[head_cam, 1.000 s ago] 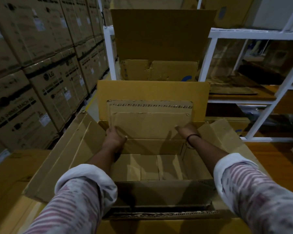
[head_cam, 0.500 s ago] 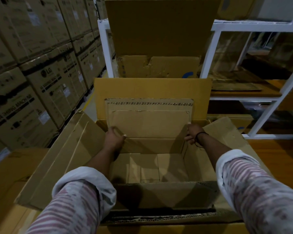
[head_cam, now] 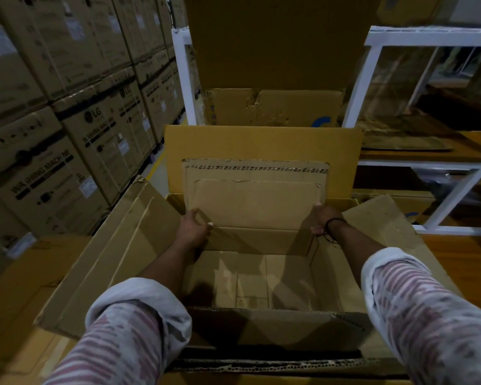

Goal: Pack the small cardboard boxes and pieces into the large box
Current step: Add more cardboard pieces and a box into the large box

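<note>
Head view, looking down into the large box (head_cam: 261, 325), which stands open in the middle of the scene. Its left flap (head_cam: 109, 259) and right flap (head_cam: 386, 226) are splayed outward, and its far flap (head_cam: 261, 143) stands upright.

Two flat sheets stand on edge against the box's far inner wall. The rear cardboard piece (head_cam: 256, 169) carries a strip of printed tape along its top. The front cardboard piece (head_cam: 253, 204) overlaps it and is creased low down, so that a lower panel slopes toward the box floor. The floor is lined with flat cardboard sections.

The left hand (head_cam: 195, 226) grips the front piece at its lower left edge, with the fingers curled and the thumb lying on the near face. The right hand (head_cam: 324, 219) holds the opposite edge with its fingers wrapped round it. In the dim light it is hard to tell whether that hand also touches the box's side wall. A black band (head_cam: 331, 227) circles the right wrist, and both forearms emerge from striped sleeves (head_cam: 117, 337) (pushed back to mid-forearm).

Surroundings: stacks of printed cartons (head_cam: 95, 134) rise on the left and a white rack (head_cam: 372, 79) stands on the right. A second open carton (head_cam: 272, 107), its lid raised, stands just behind the large box.
</note>
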A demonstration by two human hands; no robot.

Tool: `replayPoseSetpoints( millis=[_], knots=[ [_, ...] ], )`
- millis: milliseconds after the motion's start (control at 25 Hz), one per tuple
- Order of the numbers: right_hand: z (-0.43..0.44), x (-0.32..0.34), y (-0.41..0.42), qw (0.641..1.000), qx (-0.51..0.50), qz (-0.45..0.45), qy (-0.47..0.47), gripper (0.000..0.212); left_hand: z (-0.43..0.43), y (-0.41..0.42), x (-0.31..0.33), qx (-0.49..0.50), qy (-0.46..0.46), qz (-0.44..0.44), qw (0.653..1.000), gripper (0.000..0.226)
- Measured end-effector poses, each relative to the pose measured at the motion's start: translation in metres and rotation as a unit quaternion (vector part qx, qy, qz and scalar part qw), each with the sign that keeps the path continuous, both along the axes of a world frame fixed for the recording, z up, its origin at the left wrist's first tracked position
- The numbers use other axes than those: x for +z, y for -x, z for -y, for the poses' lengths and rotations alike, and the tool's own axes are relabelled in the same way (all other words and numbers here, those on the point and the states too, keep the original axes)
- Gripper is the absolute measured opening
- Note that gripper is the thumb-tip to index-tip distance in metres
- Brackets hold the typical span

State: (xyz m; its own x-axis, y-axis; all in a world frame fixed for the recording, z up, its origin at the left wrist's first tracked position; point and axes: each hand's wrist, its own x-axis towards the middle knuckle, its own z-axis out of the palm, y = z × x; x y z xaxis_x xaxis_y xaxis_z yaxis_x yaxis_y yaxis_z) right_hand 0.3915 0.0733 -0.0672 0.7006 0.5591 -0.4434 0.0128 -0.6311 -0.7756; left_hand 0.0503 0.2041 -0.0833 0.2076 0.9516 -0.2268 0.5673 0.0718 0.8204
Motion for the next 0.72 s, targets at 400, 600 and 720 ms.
replayPoseSetpoints(
  millis=[400, 600, 720],
  knots=[
    [0.012, 0.027, 0.012, 0.995, -0.008, 0.102, -0.014, 0.042, 0.014, -0.003, 0.017, -0.051, -0.003, -0.119, 0.992, 0.028],
    [0.014, 0.07, 0.026, 0.961, 0.06, 0.264, 0.062, 0.029, 0.016, -0.012, 0.059, -0.3, 0.037, -0.365, 0.881, 0.029],
    [0.017, 0.082, 0.044, 0.945, 0.14, 0.289, 0.057, 0.021, 0.021, -0.017, 0.078, -0.342, 0.029, -0.336, 0.877, 0.03]
  ],
)
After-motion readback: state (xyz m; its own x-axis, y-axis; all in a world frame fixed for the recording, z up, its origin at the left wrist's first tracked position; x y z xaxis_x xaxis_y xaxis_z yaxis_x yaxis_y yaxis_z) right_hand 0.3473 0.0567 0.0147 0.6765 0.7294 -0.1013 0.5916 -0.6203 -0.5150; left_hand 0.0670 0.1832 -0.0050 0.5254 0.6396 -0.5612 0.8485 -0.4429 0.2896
